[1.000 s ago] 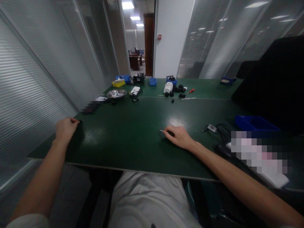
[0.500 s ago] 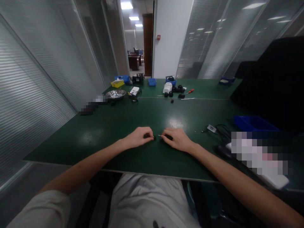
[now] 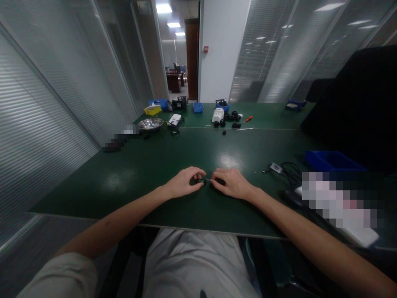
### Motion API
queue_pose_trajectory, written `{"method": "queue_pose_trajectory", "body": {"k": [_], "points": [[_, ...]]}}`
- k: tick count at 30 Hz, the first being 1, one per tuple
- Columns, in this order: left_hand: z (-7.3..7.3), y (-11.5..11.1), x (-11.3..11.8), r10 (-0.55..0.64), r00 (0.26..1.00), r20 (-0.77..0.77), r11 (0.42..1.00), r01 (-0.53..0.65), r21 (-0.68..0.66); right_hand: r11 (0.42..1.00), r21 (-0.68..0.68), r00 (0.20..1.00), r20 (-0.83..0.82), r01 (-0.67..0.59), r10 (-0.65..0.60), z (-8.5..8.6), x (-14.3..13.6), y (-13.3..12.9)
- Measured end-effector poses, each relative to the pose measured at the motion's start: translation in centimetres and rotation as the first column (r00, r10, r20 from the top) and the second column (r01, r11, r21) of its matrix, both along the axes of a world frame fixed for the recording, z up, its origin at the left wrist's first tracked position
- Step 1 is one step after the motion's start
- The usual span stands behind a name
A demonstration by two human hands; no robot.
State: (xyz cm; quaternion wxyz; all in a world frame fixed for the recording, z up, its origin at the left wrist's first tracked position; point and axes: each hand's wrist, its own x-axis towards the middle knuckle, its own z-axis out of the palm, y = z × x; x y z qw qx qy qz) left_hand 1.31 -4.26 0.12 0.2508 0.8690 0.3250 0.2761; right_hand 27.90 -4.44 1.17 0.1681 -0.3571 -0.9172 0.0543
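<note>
"Black piece (image 3: 202,181), marked with green: where is it placed?"

"Low over the worktop (image 3: 149,159), between the two hands. It is found at three o'clock from the left palm, and at nine o'clock from the right fingertips."

"By which hand is it more closely flanked?"

"By the left hand (image 3: 200,178). That one is held part open, thumb and forefinger curved around the piece with a gap seen above it; whether it is lightly gripped cannot be told."

"And the right hand (image 3: 211,181)?"

"Closed to a fingertip pinch, by which a thin pale pin (image 3: 208,180) is held, its free end pointed to nine o'clock."

"How is the black piece aligned?"

"Its long axis is laid roughly from nine to three o'clock, nearly in line with the pin. Whether they are touching cannot be made out."
</note>
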Motion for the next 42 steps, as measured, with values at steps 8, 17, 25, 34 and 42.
{"method": "queue_pose_trajectory", "body": {"k": [8,17,25,34,42], "points": [[0.1,0.2,-0.3,-0.041,0.999,-0.003,0.998,0.040,-0.052,1.000,-0.011,1.000,0.012,-0.018,0.018,0.4,0.0,-0.2],[-0.1,0.3,-0.4,-0.044,0.999,0.017,0.997,0.045,-0.058,1.000,0.001,1.000,0.021,-0.012,0.012,0.3,-0.2,-0.4],[0.4,0.2,-0.4,-0.048,0.999,0.018,0.997,0.049,-0.059,1.000,-0.006,1.000,0.006,-0.025,0.025,0.2,-0.2,-0.4],[0.0,0.5,-0.7,-0.062,0.997,0.036,0.998,0.062,-0.004,0.998,-0.043,0.998,-0.052,-0.043,0.040,-0.1,-0.4,-0.4],[-0.6,0.4,-0.6,-0.089,0.995,-0.039,0.989,0.093,0.116,0.998,0.060,0.997,0.070,-0.031,0.026,-0.4,-0.7,-0.7]]}}
